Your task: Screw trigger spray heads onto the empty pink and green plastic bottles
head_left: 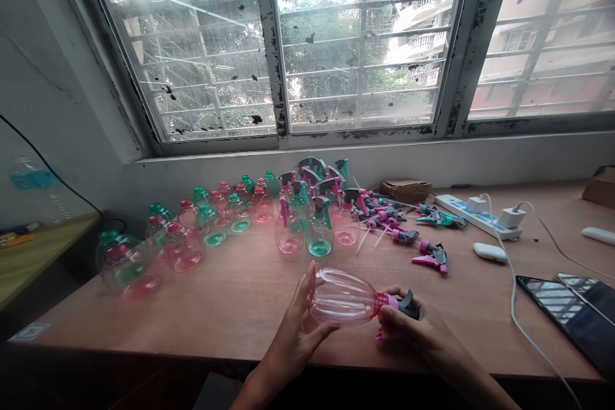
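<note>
A clear pink spray bottle point(343, 295) lies sideways between my hands, over the front part of the table. My left hand point(302, 317) is wrapped around its base end. At the neck, my right hand point(408, 320) grips the pink collar and the dark grey trigger spray head point(408, 305), which sits on the bottle's mouth. Part of the pink trigger shows below my right fingers. Beyond the bottle stand several pink and green bottles with spray heads on, among them a green one point(319, 230). Loose spray heads point(432, 257) lie in a heap to their right.
Several open-necked pink and green bottles point(185, 250) stand at the left of the wooden table point(230, 320). A white power strip point(475, 216) with cables, a white case point(490, 252) and a dark tablet point(567, 314) lie at the right. A cardboard piece point(406, 190) rests near the wall.
</note>
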The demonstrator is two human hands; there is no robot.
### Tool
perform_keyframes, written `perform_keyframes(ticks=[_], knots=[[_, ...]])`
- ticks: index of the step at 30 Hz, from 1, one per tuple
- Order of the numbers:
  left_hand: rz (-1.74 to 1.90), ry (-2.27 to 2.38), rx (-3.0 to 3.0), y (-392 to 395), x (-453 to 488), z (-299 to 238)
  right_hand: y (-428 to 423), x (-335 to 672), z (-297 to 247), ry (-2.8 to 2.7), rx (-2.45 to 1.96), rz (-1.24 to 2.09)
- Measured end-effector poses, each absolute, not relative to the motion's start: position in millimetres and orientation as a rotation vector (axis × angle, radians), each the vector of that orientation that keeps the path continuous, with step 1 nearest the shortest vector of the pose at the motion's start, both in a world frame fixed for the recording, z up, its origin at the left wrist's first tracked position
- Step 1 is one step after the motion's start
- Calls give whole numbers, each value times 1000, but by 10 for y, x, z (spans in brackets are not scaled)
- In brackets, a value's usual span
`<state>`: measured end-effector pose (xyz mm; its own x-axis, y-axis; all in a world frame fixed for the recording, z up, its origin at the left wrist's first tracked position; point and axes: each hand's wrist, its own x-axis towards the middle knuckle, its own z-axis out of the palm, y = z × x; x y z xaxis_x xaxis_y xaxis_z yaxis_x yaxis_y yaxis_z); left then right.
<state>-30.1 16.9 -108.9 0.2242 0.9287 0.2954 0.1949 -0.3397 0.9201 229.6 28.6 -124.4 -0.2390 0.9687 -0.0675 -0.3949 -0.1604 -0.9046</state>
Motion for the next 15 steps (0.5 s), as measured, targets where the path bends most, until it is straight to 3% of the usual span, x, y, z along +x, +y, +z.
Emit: perform_keyframes(ticks=[15], knots=[[1204, 995, 1744, 188, -315, -1149, 277, 2282, -1169, -1123, -859, 1574]])
